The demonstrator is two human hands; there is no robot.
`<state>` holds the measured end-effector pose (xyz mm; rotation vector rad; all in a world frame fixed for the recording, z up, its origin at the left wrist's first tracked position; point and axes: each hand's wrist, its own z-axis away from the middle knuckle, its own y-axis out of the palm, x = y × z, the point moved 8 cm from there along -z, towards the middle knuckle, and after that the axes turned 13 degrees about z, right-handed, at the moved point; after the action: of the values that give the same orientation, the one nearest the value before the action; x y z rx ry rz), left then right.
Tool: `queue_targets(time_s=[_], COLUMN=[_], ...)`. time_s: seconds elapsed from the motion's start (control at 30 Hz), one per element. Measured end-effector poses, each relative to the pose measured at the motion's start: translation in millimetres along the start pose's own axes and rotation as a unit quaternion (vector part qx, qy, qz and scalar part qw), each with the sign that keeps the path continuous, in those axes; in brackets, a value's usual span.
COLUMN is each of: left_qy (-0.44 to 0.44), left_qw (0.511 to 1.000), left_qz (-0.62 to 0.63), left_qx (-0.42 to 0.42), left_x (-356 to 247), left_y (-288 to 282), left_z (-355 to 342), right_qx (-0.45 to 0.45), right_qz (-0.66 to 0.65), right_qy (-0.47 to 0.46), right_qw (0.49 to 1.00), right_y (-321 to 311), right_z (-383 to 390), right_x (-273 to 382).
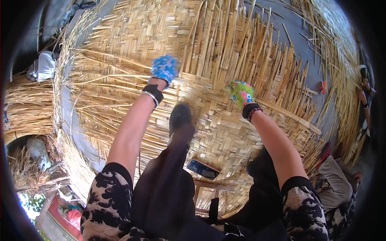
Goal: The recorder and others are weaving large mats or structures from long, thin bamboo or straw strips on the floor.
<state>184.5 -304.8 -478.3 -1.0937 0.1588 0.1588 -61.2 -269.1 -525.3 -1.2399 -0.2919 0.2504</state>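
A large mat [217, 132] of flat, straw-coloured split reeds lies beneath me, woven in a herringbone pattern with long loose ends at its sides. My left hand [164, 68], in a blue flowered cloth glove, is closed low over the weave at the upper middle, slightly blurred. Several reed strips [116, 75] run from the left toward it. To the right, my right hand [241, 94] is closed in a green flowered glove against the mat. A wide reed strip [289, 114] slants away beside its wrist. Whatever the fingers grip is hidden by both gloves.
My dark shoe [180, 117] presses on the mat between my arms. A phone [203, 169] lies near a low wooden seat frame [215, 186]. Reed bundles [30, 108] are stacked left, loose reeds far right. Another person's leg [335, 182] shows at the right edge.
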Motion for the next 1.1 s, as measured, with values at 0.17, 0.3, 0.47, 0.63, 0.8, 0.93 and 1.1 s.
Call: queue_targets(time_s=[0.17, 0.3, 0.47, 0.63, 0.8, 0.93, 1.1], left_qy=[0.139, -0.035, 0.003, -0.038, -0.005, 0.018, 0.089], left_qw=[0.931, 0.816, 0.89, 0.905, 0.946, 0.977, 0.975], left_qz=[0.311, 0.577, 0.457, 0.422, 0.32, 0.158, 0.111], left_qx=[-0.127, 0.008, 0.004, -0.034, -0.056, -0.142, -0.171], left_x=[-75, -82, -74, -82, -96, -91, -137], left_y=[19, 42, 52, 41, 56, 62, 36], left_z=[-12, -24, -36, -15, -3, -3, 11], right_qx=[-0.044, -0.069, -0.051, -0.028, 0.018, 0.011, 0.043], right_qz=[-0.07, -0.094, -0.125, -0.115, -0.088, -0.112, -0.396], right_qy=[-0.008, -0.024, -0.027, -0.005, -0.009, -0.009, 0.021], right_qw=[0.997, 0.993, 0.99, 0.993, 0.996, 0.994, 0.917], right_y=[-5, -2, -7, -6, 13, 7, 18], right_z=[-2, 2, 1, 0, -7, -5, 36], right_x=[9, 3, 8, 2, -2, -13, -111])
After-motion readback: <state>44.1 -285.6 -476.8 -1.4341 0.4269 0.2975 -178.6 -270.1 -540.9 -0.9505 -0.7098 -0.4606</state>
